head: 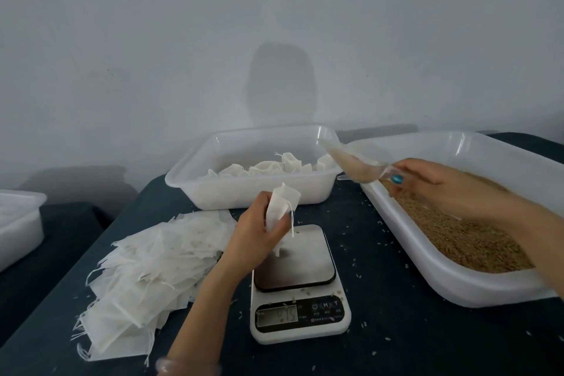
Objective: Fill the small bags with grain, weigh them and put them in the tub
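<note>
Scale (302, 281) keys "M", "T"; left hand (258, 236) round bag (281, 204), right hand (439, 185) round scoop (351, 163)

— Where am I looking from?
— I've only the head camera: wide-angle, facing forward and down, close over the surface (372, 253). Left hand (256, 235) lower centre, right hand (442, 186) right, wall (183, 40) above.

Dim, flat, bluish light.
A soft shadow falls on the wall (280, 82); the scoop (354, 162) is motion-blurred, and the frame edges bow.
</note>
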Available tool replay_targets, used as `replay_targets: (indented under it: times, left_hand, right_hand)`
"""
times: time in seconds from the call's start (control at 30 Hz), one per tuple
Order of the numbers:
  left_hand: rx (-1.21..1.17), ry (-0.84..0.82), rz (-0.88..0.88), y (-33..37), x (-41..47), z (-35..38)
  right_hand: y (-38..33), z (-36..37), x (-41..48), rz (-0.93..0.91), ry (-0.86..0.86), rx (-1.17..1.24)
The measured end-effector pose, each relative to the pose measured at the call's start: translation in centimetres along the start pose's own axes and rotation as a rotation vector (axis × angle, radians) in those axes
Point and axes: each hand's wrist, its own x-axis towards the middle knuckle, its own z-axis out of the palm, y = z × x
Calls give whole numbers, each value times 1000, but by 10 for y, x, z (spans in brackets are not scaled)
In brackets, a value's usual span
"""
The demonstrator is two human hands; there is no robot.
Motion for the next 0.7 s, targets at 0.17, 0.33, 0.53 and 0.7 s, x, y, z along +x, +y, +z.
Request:
replay_targets:
  times: [0.17, 0.33, 0.53, 0.7]
  left_hand:
    - [5, 4, -11, -1, -1, -3]
    - [4, 15, -54, -1, 0, -5]
    - [-7, 10, -69, -1, 0, -6]
    - [15, -34, -49, -4, 1, -4]
  right_hand:
    - [-13, 12, 13, -102, -50, -69]
    - [-13, 13, 26, -172, -34, -284]
    - [-16, 7, 35, -238, -1, -555]
    - [-24, -1, 43, -354, 48, -679]
